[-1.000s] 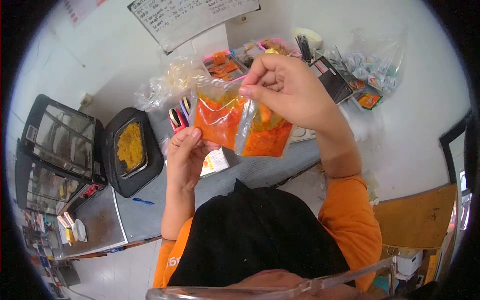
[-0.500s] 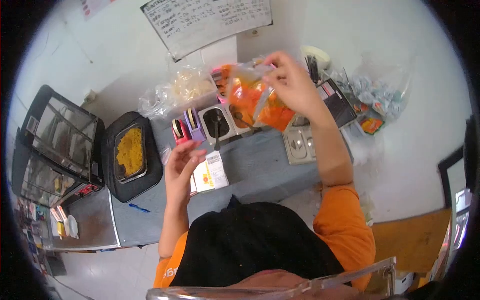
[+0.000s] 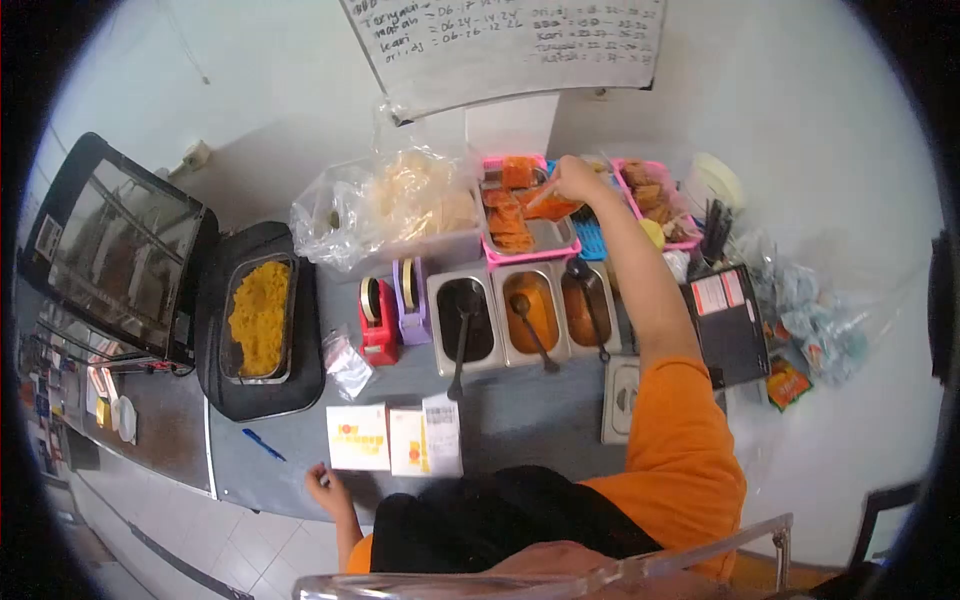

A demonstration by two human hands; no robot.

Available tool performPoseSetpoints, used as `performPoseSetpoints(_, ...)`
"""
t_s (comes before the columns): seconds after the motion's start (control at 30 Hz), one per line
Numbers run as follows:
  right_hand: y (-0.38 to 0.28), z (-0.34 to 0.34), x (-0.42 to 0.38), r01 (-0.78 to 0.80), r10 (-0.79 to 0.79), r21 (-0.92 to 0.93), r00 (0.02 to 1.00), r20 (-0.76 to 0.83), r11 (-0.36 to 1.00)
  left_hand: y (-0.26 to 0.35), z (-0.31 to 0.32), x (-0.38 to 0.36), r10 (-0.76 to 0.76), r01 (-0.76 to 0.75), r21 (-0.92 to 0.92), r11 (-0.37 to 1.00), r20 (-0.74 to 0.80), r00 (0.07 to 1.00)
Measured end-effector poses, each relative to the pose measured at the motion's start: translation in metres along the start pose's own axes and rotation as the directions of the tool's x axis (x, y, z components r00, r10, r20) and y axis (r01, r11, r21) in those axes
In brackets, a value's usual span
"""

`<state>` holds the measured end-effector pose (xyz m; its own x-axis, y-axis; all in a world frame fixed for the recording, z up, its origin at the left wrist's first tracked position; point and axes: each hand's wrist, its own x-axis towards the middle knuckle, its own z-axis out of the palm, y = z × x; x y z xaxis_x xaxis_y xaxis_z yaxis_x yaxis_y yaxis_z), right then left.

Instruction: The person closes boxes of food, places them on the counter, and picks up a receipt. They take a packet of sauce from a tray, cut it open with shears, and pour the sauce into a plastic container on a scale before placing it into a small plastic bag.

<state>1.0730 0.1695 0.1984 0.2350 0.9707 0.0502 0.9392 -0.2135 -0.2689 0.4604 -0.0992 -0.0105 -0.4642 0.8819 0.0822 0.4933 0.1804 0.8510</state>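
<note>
My right hand [image 3: 575, 182] reaches to the back of the counter, its fingers closed on an orange sauce packet [image 3: 545, 206]. That packet is over a metal tray [image 3: 553, 236] set in a pink basket, where more orange packets [image 3: 511, 240] lie. Low at the front edge of the counter, my left hand [image 3: 328, 490] is loosely curled with nothing seen in it. Two white and yellow boxes [image 3: 357, 437] lie near it. Between the hands stand metal sauce pans [image 3: 465, 322] with dark ladles in them.
A pan of yellow food [image 3: 262, 318] sits on a black tray at left beside a glass warmer [image 3: 115, 255]. Red and purple tape dispensers [image 3: 378, 322], a bin of plastic bags [image 3: 400, 205], and a blue pen [image 3: 263, 444] are around. A black folder [image 3: 730, 330] stands right.
My right hand has carried the orange packets in clear plastic down to the tray at the back. My left hand has dropped from above the boxes to the counter's front edge. The view has shifted.
</note>
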Motion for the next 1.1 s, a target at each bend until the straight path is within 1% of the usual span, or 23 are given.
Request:
performPoseSetpoints(0.03, -0.003, 0.005, 0.016, 0.078, -0.067, -0.158, 0.995, 0.071, 0.984, -0.012, 0.003, -0.006, 0.0, -0.001, 0.05, 0.999, 0.028, 1.0)
performPoseSetpoints(0.07, -0.004, 0.012, 0.031, 0.164, -0.122, -0.307, 0.981, 0.152, 0.938, -0.017, 0.006, -0.014, 0.142, -0.143, 0.216, 0.966, 0.016, 0.99)
performPoseSetpoints(0.1, 0.001, 0.028, 0.05, 0.175, -0.13, -0.305, 0.978, 0.162, 0.936, -0.018, 0.009, -0.021, 0.279, -0.27, 0.376, 0.886, 0.031, 0.96)
performPoseSetpoints(0.13, 0.007, 0.049, 0.071, 0.193, -0.109, -0.347, 0.963, 0.248, 0.918, -0.014, 0.013, -0.023, 0.386, -0.369, 0.459, 0.808, 0.06, 0.921)
performPoseSetpoints(0.17, 0.015, 0.067, 0.091, 0.214, -0.083, -0.387, 0.941, 0.328, 0.897, -0.01, 0.018, -0.023, 0.376, -0.357, 0.463, 0.811, 0.055, 0.925)
performPoseSetpoints(0.2, 0.012, 0.076, 0.094, 0.226, -0.092, -0.387, 0.938, 0.335, 0.894, -0.001, 0.021, -0.022, 0.365, -0.352, 0.478, 0.805, 0.069, 0.928)
performPoseSetpoints(0.27, 0.001, 0.094, 0.092, 0.005, 0.105, -0.465, 0.972, 0.211, 0.886, 0.01, 0.023, -0.021, 0.348, -0.343, 0.464, 0.817, 0.079, 0.934)
performPoseSetpoints(0.3, 0.005, 0.103, 0.105, 0.015, 0.095, -0.46, 0.972, 0.216, 0.888, 0.012, 0.025, -0.021, 0.344, -0.336, 0.472, 0.815, 0.072, 0.936)
performPoseSetpoints(0.37, 0.027, 0.129, 0.134, -0.013, -0.018, -0.252, 0.993, -0.119, 0.968, 0.012, 0.026, -0.022, 0.345, -0.342, 0.447, 0.827, 0.078, 0.936)
performPoseSetpoints(0.4, 0.03, 0.132, 0.138, -0.005, -0.024, -0.242, 0.993, -0.115, 0.97, 0.012, 0.026, -0.02, 0.365, -0.367, 0.476, 0.799, 0.101, 0.925)
performPoseSetpoints(0.47, 0.037, 0.138, 0.144, 0.034, -0.089, -0.172, 0.943, -0.319, 0.985, 0.012, 0.026, -0.019, 0.377, -0.383, 0.495, 0.78, 0.116, 0.919)
performPoseSetpoints(0.57, 0.038, 0.136, 0.145, 0.012, -0.071, -0.214, 0.961, -0.267, 0.977, 0.016, 0.029, -0.019, 0.419, -0.423, 0.484, 0.766, 0.123, 0.9)
performPoseSetpoints(0.7, 0.047, 0.133, 0.147, 0.007, -0.09, -0.27, 0.95, -0.298, 0.963, 0.021, 0.029, -0.018, 0.438, -0.438, 0.457, 0.774, 0.113, 0.892)
performPoseSetpoints(0.8, 0.043, 0.116, 0.139, 0.07, -0.151, -0.218, 0.911, -0.385, 0.974, -0.002, 0.023, -0.017, 0.432, -0.425, 0.48, 0.767, 0.102, 0.896)
performPoseSetpoints(0.83, 0.035, 0.101, 0.131, 0.103, -0.135, -0.1, 0.904, -0.406, 0.99, -0.007, 0.022, -0.018, 0.439, -0.429, 0.474, 0.769, 0.097, 0.893)
performPoseSetpoints(0.87, 0.026, 0.084, 0.123, 0.139, -0.119, 0.017, 0.896, -0.427, 0.99, -0.012, 0.022, -0.02, 0.281, -0.272, 0.225, 0.936, -0.006, 0.96)
performPoseSetpoints(0.9, 0.021, 0.07, 0.116, 0.14, -0.121, 0.01, 0.89, -0.439, 0.99, -0.019, 0.023, -0.022, 0.093, -0.097, -0.061, 0.993, -0.054, 0.994)
performPoseSetpoints(0.93, 0.017, 0.054, 0.108, 0.205, -0.137, 0.116, 0.894, -0.427, 0.972, -0.029, 0.016, -0.013, -0.02, 0.004, -0.228, 0.974, -0.069, 0.997)
performPoseSetpoints(0.97, 0.012, 0.038, 0.099, 0.267, -0.157, 0.219, 0.896, -0.416, 0.939, -0.04, 0.008, -0.007, -0.013, -0.004, -0.243, 0.97, -0.069, 0.998)
performPoseSetpoints(1.0, 0.003, 0.017, 0.083, 0.269, -0.16, 0.207, 0.889, -0.428, 0.941, -0.029, 0.002, 0.001, -0.087, 0.024, -0.246, 0.969, -0.25, 0.964)
performPoseSetpoints(1.03, -0.01, -0.005, 0.06, 0.315, -0.193, 0.275, 0.899, -0.393, 0.908, -0.012, -0.003, 0.008, -0.162, 0.056, -0.254, 0.966, -0.419, 0.894)
performPoseSetpoints(1.07, -0.021, -0.026, 0.036, 0.355, -0.229, 0.344, 0.906, -0.357, 0.869, 0.005, -0.006, 0.015, -0.057, -0.058, -0.215, 0.975, -0.494, 0.867)
performPoseSetpoints(1.1, -0.03, -0.042, 0.017, 0.356, -0.231, 0.332, 0.903, -0.362, 0.873, 0.025, -0.006, 0.023, 0.044, -0.167, -0.168, 0.972, -0.564, 0.825)
